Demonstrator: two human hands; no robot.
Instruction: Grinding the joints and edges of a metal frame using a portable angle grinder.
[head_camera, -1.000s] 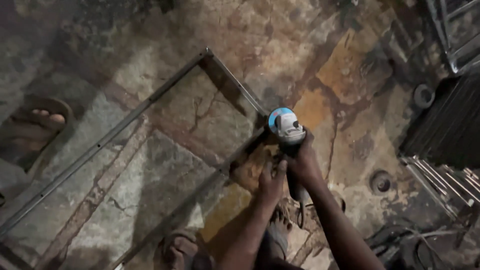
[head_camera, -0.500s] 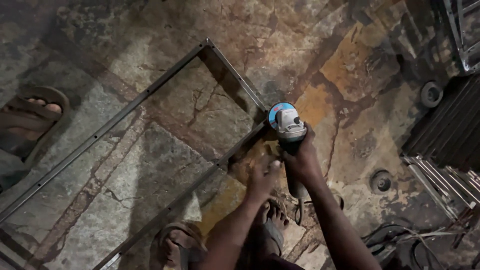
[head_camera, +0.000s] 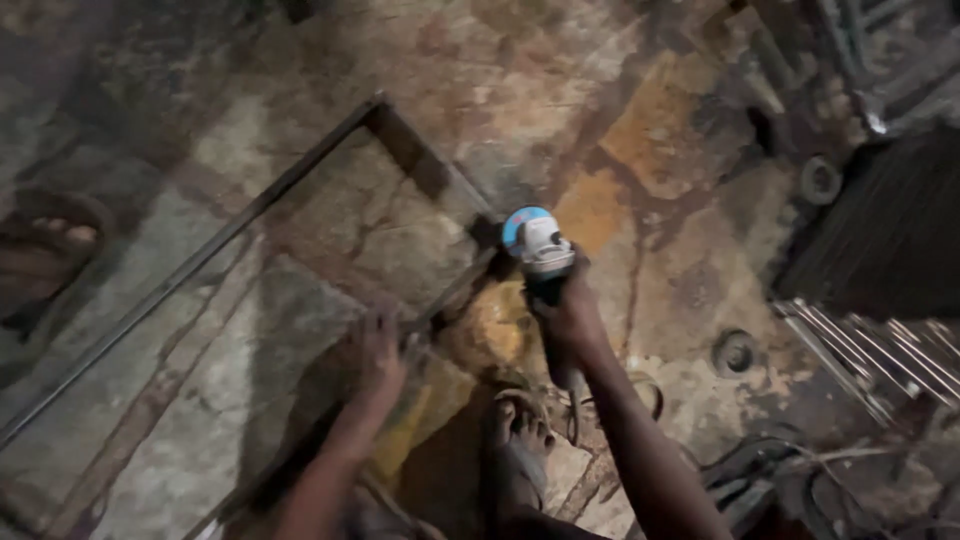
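Note:
A rectangular metal frame (head_camera: 250, 215) of thin bars lies flat on the stained floor. My right hand (head_camera: 572, 318) grips the dark body of an angle grinder (head_camera: 537, 243), whose white and blue head rests at the frame's right corner. My left hand (head_camera: 378, 352) presses down on the frame's near bar, fingers spread over it. My sandalled foot (head_camera: 515, 440) stands between my two arms, just below the grinder.
Another person's sandalled foot (head_camera: 45, 250) rests at the left edge beside the frame. Round metal discs (head_camera: 735, 352) lie on the floor to the right. A bundle of metal rods (head_camera: 870, 355) and a dark ribbed panel (head_camera: 885, 235) fill the right side. Cables (head_camera: 770, 470) trail at lower right.
My left hand has moved left, away from the grinder, and come down on the frame's near bar. The view has shifted, and my foot now shows between my arms.

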